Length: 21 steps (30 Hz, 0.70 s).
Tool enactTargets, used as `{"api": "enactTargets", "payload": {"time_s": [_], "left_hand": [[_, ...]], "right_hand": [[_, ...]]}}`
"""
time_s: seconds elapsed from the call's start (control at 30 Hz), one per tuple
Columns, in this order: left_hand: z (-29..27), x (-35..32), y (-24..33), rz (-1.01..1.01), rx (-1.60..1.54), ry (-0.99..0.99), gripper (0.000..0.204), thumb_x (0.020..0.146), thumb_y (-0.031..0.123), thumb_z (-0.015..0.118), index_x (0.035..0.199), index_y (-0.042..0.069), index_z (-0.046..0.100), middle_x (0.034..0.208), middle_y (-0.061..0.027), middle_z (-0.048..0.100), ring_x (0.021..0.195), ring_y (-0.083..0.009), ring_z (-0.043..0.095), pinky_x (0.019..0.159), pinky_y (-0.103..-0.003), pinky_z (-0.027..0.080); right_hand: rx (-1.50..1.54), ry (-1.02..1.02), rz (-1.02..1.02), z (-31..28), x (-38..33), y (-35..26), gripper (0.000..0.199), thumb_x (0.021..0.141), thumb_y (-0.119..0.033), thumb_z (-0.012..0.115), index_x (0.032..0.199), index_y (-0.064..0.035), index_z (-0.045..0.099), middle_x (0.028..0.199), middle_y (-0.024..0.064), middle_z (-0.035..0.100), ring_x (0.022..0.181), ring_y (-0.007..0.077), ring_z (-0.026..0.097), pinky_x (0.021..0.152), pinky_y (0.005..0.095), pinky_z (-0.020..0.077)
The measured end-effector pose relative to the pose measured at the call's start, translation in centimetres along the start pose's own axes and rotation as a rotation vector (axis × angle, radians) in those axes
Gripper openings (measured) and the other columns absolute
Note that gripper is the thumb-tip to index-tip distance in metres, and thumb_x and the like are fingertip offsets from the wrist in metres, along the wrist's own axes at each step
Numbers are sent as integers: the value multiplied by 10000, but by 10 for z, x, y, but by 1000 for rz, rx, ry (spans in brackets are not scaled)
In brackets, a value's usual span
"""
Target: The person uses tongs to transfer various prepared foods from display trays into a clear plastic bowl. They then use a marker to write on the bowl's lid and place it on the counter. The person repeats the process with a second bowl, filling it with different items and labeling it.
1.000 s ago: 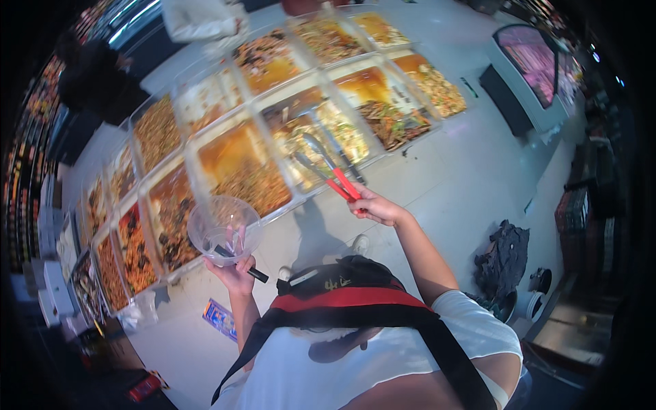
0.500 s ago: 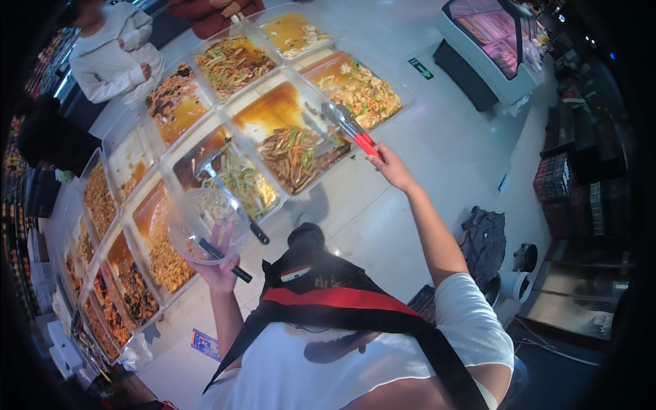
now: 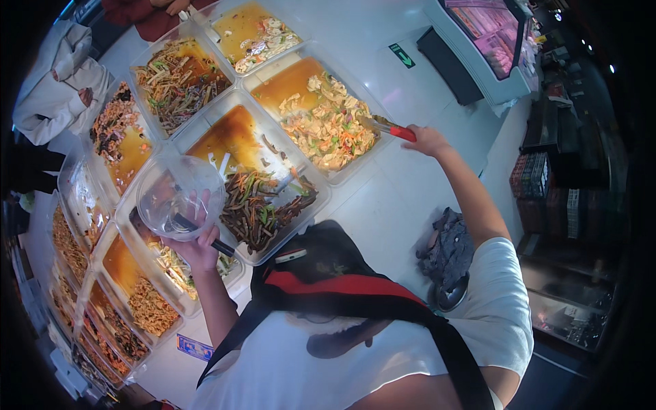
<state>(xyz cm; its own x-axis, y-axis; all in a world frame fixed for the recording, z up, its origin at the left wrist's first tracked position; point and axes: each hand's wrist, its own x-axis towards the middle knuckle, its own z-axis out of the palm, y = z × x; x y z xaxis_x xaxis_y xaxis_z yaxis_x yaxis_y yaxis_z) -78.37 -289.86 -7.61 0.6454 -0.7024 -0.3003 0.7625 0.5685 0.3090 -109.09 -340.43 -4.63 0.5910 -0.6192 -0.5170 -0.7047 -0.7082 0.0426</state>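
My left hand [image 3: 197, 251] holds a clear round plastic bowl [image 3: 179, 179] over the trays, its fingers showing through the plastic. A black handle [image 3: 222, 247] sticks out beside those fingers; whether the hand grips it too, I cannot tell. In my right hand [image 3: 430, 141] are metal tongs with red grips [image 3: 402, 132]. Their tips reach the right side of a tray of pale, sliced food with orange and green bits [image 3: 328, 126]. Between the hands lies a tray of brown strips with green and orange shreds [image 3: 263, 205].
More clear trays of food, such as noodle-like strands [image 3: 152, 304] and a mix in amber sauce [image 3: 256, 34], spread left and far. Two people stand beyond, one in a white top [image 3: 58, 85], one in dark red. A glass display case [image 3: 488, 48] stands far right. Dark crumpled cloth [image 3: 447, 249] lies right.
The tongs have moved right and nearer, from above the middle tray to the pale food. My left hand and the bowl have shifted left and farther away. The whole view has moved rightward.
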Motion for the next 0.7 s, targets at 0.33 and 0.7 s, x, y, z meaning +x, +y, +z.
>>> {"api": "enactTargets", "payload": {"time_s": [0.33,0.7], "left_hand": [[-12,-13,-81,226,-27,270,1249,681,869,581,1528,15,245,1542,-212,350,486,-73,399,424,-195,348],[78,-6,-229,472,-222,357,1197,673,786,686,1499,10,300,1488,-212,429,497,-82,431,416,-197,357]], "right_hand": [[366,-366,-404,-5,75,48,699,792,-126,578,1448,-96,337,1006,207,655,885,371,658,831,443,504],[-119,-416,-808,-26,86,-56,632,888,-359,635,1379,-68,364,911,205,687,834,394,683,725,490,533]]}}
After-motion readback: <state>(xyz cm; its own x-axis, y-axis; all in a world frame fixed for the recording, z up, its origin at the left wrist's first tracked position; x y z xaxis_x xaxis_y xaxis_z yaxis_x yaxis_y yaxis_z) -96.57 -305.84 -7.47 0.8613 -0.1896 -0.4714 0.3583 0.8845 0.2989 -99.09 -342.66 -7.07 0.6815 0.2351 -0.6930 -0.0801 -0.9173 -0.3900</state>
